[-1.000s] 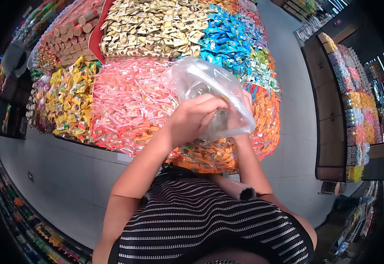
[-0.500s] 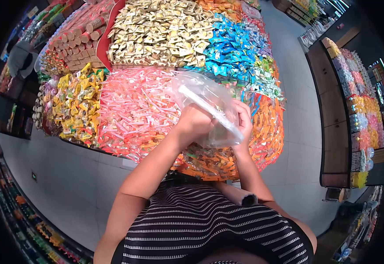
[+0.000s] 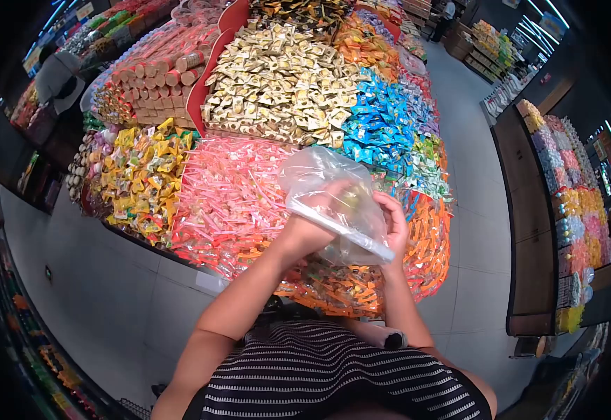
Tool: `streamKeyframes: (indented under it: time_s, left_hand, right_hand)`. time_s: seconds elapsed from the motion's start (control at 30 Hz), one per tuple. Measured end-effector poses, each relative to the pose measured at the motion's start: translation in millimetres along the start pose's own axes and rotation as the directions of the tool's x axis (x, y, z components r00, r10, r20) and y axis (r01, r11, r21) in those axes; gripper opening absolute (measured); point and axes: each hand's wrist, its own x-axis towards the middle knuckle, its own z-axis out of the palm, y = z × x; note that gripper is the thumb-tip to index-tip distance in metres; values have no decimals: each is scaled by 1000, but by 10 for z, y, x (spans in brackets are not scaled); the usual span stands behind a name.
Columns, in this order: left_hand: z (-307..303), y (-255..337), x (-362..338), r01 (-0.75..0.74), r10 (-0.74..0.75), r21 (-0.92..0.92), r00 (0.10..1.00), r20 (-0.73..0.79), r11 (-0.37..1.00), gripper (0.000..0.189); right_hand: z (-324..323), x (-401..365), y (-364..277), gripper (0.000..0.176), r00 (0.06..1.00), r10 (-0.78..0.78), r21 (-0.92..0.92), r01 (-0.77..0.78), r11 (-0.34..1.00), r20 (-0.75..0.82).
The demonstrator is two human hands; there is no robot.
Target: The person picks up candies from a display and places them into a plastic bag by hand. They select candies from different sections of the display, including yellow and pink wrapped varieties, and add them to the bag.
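Note:
A clear plastic bag with a thick white band along its near edge hangs between my two hands, above the candy display. My left hand reaches in past the white band, and its fingers show only hazily through the film. A yellow-green patch shows through the plastic near those fingertips. On the bag's right side, my right hand is closed on the film, fingers bent around the edge and the band's lower end at the palm. Orange-wrapped candies lie right below, and pink-wrapped candies spread to the left.
Beyond are cream-wrapped candies, blue-wrapped candies and yellow-wrapped candies. A red divider stands beside stacked red-ended rolls. A grey floor aisle runs to the right, past a wooden cabinet. A person in a grey cap is at far left.
The view has tilted up, so the display sits lower. The bag's white band has turned flatter, and the bag's film now stands fuller above it. My left hand now shows through the film.

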Motion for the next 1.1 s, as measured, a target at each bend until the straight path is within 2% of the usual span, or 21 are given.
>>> streamKeyframes:
  time_s: [0.03,0.1,0.17,0.23,0.27,0.33,0.37,0.43,0.47,0.5,0.57,0.6,0.63,0.67,0.7,0.73,0.77,0.83,0.97,1.03,1.1]
  left_hand:
    - [-11,-43,-28,11,-11,-1,1000,-17,1000,60]
    - [-67,-97,-93,-204,204,6,977,-57,979,60]
    - [-142,-67,-194,-196,198,48,980,-25,979,58]
    - [-230,14,-318,-194,193,89,981,14,977,55]
    - [-271,53,-423,-235,228,151,972,61,960,56]
    - [-237,5,-570,-320,295,230,946,136,919,54]
    - [-246,-6,-617,-312,290,236,949,124,920,54]
    - [-311,62,-698,-174,48,241,892,450,955,62]
    - [-345,68,-785,-310,243,113,885,397,944,56]
    - [-438,105,-827,-313,246,118,886,393,942,56]
    - [-686,203,-877,-385,394,-91,868,302,919,47]
    - [-854,193,-886,-363,371,-74,913,169,929,37]
    - [-1051,111,-860,-349,353,104,936,-18,931,43]
    - [-1261,-20,-819,-231,256,132,942,-218,964,43]
    - [-1477,-196,-762,-106,152,133,899,-412,985,43]
    - [-1703,-433,-676,-95,134,98,820,-556,991,43]
    - [-1985,-682,-625,-36,143,181,767,-626,983,45]
    - [-2390,-1058,-529,78,160,264,624,-765,962,45]
    - [-2828,-1346,-357,233,123,287,537,-835,929,47]
    - [-2896,-1336,-308,338,89,349,595,-799,874,47]
    - [-2953,-1442,-257,316,166,447,631,-757,837,43]
  right_hand:
    - [9,-1,-17,35,1000,8,6,-8,1000,18]
    - [13,13,-30,36,997,-30,-69,35,997,66]
    - [-13,8,10,34,995,-46,-43,50,998,90]
    - [-60,-18,100,29,999,-41,-19,40,999,-32]
    - [-95,-21,122,29,999,-38,-10,37,999,-15]
    - [-137,-11,132,24,991,-28,-67,20,998,-131]
    - [-159,-7,152,24,993,-25,-61,18,998,-118]
    - [-188,22,196,22,983,-13,27,18,999,-185]
    - [-199,52,203,24,978,-65,-50,56,997,-197]
    - [-209,77,210,24,979,-70,-47,62,997,-193]
    - [-272,116,258,25,967,-45,-70,28,997,-251]
    - [-350,128,336,28,969,-34,-52,21,998,-243]
    - [-418,135,362,28,968,-42,-53,29,998,-247]
    - [-476,129,374,30,988,33,-86,-46,995,-152]
    - [-503,111,367,32,992,114,-125,-120,985,-59]
    - [-446,92,211,37,985,171,-263,-167,950,-11]
    - [-482,81,220,37,986,166,-261,-164,951,-15]
    - [-593,64,262,44,994,18,-555,44,831,107]
    - [-540,-33,98,51,997,24,-599,23,801,70]
    - [-401,-57,-122,52,998,56,-597,-43,801,2]
    - [-382,-70,-183,53,998,56,-594,-47,803,-3]
